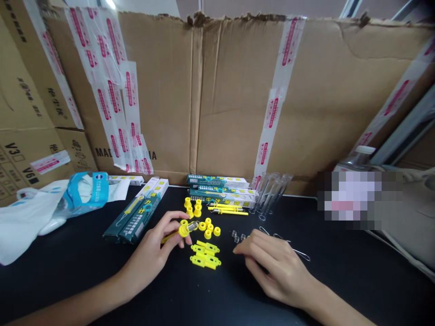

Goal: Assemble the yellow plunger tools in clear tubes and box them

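Note:
My left hand (166,240) is closed round a yellow rod assembly (183,230), which has a yellow collar and a metal spring end pointing right. My right hand (272,262) rests low over the black table, fingers bent together, its index fingertip beside small clear rings (235,235); whether it holds anything is hidden. Bent metal wire hooks (301,254) lie partly behind that hand. Between the hands are flat yellow plastic pieces (205,260) and several small yellow caps (208,228). Larger yellow caps (197,209) stand farther back.
Yellow rods with springs (228,209) lie before stacked boxes (220,194). Clear tubes (270,197) stand right of them. Two green boxes (137,210) and a blue-white plastic package (86,192) are at the left. Cardboard (238,99) walls the back; a capped bottle (360,158) is at the right.

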`<action>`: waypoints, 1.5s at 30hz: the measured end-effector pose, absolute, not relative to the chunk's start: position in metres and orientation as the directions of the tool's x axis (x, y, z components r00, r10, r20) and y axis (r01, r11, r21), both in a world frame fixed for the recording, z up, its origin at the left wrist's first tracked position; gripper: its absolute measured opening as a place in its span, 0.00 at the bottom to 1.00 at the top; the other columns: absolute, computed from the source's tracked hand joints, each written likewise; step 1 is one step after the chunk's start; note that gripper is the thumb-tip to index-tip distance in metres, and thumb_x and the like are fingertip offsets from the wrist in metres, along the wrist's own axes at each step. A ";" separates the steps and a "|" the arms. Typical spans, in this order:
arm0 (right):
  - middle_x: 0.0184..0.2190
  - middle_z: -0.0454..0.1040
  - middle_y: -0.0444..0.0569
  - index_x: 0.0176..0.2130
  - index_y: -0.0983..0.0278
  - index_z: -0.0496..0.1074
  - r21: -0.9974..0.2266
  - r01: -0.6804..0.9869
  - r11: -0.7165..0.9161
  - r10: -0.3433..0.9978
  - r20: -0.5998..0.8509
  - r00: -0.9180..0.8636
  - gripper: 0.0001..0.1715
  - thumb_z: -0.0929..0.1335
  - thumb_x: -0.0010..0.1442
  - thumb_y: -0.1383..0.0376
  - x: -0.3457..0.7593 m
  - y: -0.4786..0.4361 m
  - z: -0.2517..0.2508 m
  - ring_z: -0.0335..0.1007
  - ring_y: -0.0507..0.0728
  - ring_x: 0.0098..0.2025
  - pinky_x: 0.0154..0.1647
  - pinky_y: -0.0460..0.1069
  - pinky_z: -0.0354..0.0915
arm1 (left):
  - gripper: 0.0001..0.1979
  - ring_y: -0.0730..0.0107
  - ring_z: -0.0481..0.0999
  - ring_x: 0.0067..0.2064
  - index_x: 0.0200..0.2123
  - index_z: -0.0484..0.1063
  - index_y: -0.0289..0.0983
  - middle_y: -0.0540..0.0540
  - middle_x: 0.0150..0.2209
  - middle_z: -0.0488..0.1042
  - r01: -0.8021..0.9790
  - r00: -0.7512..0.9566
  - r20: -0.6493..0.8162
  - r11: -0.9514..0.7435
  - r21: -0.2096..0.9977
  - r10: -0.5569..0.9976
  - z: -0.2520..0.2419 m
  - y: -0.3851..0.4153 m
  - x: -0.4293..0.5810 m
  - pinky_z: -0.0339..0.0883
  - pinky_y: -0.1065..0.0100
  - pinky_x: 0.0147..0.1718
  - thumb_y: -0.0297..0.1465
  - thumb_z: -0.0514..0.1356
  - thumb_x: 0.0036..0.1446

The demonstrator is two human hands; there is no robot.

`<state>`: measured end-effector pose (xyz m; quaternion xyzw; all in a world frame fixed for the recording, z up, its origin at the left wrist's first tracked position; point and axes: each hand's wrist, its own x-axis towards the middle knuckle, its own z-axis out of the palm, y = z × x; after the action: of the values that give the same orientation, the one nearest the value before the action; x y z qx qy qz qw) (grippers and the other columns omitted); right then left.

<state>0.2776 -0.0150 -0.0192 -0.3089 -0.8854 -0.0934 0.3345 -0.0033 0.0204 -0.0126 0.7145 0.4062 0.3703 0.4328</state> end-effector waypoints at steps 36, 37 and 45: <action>0.22 0.74 0.45 0.34 0.64 0.77 -0.473 0.864 0.171 0.967 -0.088 -0.240 0.10 0.71 0.54 0.60 0.392 0.010 0.026 0.68 0.52 0.23 0.20 0.45 0.65 | 0.13 0.68 0.67 0.31 0.36 0.66 0.39 0.50 0.30 0.72 0.308 0.375 0.147 -0.273 0.911 0.915 -0.014 0.023 -0.002 0.61 0.68 0.32 0.43 0.52 0.66; 0.22 0.74 0.45 0.35 0.65 0.77 -0.499 0.855 0.139 0.964 -0.130 -0.233 0.13 0.71 0.55 0.58 0.392 0.009 0.025 0.68 0.52 0.22 0.18 0.45 0.65 | 0.13 0.69 0.67 0.30 0.36 0.66 0.39 0.50 0.30 0.72 0.303 0.377 0.146 -0.271 0.914 0.915 -0.014 0.023 -0.002 0.61 0.68 0.32 0.43 0.51 0.67; 0.18 0.72 0.43 0.26 0.66 0.76 -0.526 0.839 -0.141 0.922 -0.378 -0.082 0.04 0.71 0.46 0.67 0.384 0.004 0.017 0.66 0.49 0.16 0.12 0.42 0.67 | 0.13 0.68 0.71 0.31 0.36 0.65 0.39 0.51 0.29 0.73 0.286 0.380 0.169 -0.289 0.913 0.909 -0.013 0.024 -0.001 0.63 0.68 0.32 0.42 0.52 0.67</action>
<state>0.3838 0.0044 0.0170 -0.6746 -0.6526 0.3395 0.0616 -0.0013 0.0243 -0.0130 0.7141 0.4187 0.3672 0.4243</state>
